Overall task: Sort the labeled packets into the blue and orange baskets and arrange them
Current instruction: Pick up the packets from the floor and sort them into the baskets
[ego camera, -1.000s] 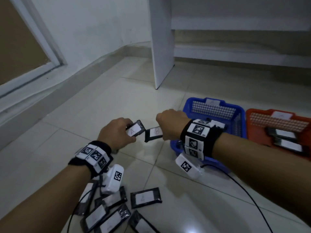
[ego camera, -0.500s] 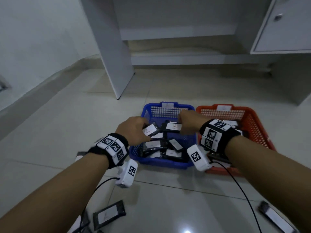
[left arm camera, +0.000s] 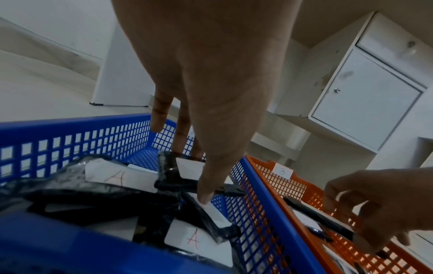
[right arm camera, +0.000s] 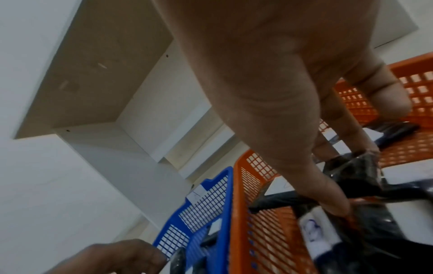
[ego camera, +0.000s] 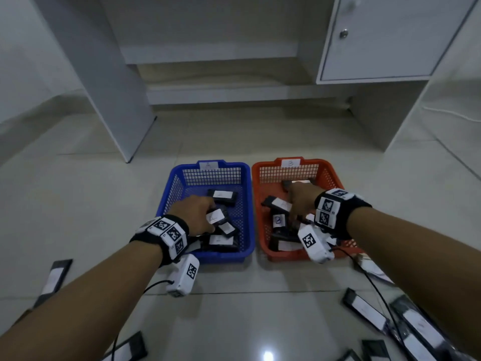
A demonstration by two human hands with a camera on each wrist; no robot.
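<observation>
The blue basket (ego camera: 208, 257), tagged A, and the orange basket (ego camera: 286, 255), tagged B, sit side by side on the floor, each holding several black packets with white labels. My left hand (ego camera: 207, 213) is low inside the blue basket and pinches an A packet (ego camera: 215, 218) between thumb and fingers. In the left wrist view that hand (left arm camera: 196, 176) holds the packet (left arm camera: 187, 167) just above the pile. My right hand (ego camera: 294, 214) is down in the orange basket. Its thumb and fingers grip a black packet (right arm camera: 360, 166) among the B packets (ego camera: 278, 220).
Loose packets lie on the tiles at the left (ego camera: 56, 277), bottom left (ego camera: 125, 350) and right (ego camera: 364, 308). A white desk panel (ego camera: 117, 100) and a cabinet (ego camera: 377, 35) stand behind the baskets. Wrist-camera cables (ego camera: 374, 285) trail over the floor.
Both hands carried their packets from the floor pile on the left to the baskets and have dropped into them, left into blue, right into orange. The head view swung right.
</observation>
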